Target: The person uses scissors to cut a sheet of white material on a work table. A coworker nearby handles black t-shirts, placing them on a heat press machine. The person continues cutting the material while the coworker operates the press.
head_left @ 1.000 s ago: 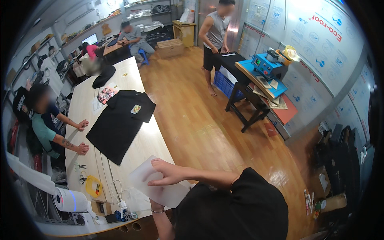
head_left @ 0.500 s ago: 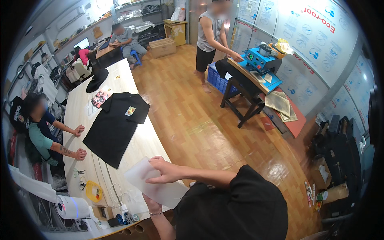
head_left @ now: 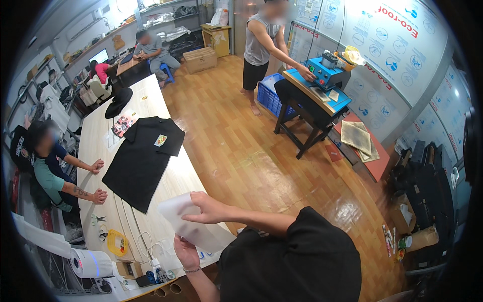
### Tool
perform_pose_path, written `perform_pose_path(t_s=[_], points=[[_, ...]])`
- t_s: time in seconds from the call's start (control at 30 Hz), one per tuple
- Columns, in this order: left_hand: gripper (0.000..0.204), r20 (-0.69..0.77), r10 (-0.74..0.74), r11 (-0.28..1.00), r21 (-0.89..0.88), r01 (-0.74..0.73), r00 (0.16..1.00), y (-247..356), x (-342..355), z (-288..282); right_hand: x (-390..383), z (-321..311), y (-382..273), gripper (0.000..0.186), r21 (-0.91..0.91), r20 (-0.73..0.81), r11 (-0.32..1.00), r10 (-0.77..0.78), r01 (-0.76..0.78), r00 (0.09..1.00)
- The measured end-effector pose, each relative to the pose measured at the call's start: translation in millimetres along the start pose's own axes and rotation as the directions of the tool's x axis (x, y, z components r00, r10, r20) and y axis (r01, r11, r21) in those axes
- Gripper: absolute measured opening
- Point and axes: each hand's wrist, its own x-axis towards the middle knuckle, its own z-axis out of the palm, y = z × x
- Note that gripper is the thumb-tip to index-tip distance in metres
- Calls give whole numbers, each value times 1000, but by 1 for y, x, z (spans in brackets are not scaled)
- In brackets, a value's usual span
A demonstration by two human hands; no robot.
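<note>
A whitish translucent sheet (head_left: 196, 233) is held over the near end of the long table. My right hand (head_left: 209, 207) grips its upper edge, the thumb in front and the other fingers mostly behind. Below, my left hand (head_left: 187, 253), with a bracelet at the wrist, pinches the lower edge; some of its fingers are hidden by the sheet. Just beyond lies a black T-shirt (head_left: 138, 171), spread flat, with a small colourful printed patch (head_left: 161, 140) on it.
At the table's left edge, a person rests both hands (head_left: 98, 196). Nearby lie scissors (head_left: 98, 219), a yellow basket (head_left: 117, 243) and a power strip (head_left: 161, 274). Across the floor, another person touches a blue heat press (head_left: 327, 75); two more people sit at the back.
The sheet has shifted slightly, and my left hand has come further into view from beneath it. The person at the press has moved a hand onto its control box.
</note>
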Motion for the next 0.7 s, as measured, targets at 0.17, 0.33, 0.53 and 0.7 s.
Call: perform_pose_path(t_s=[0.17, 0.33, 0.53, 0.7], points=[[41, -36, 41, 993, 110, -37, 998, 0, 0, 6, -3, -3, 6, 27, -47, 39, 996, 81, -79, 996], [26, -59, 68, 953, 298, -47, 996, 4, -3, 6, -5, -2, 4, 33, -191, 63, 979, 82, -68, 995], [16, -86, 156, 926, 360, -115, 984, 20, -3, 4, -11, -2, 11, 43, -167, 290, 960, 266, -225, 919], [13, -160, 264, 908, 373, -189, 951, 24, -1, -6, -5, -8, -4, 68, -164, 550, 876, 463, -454, 695]])
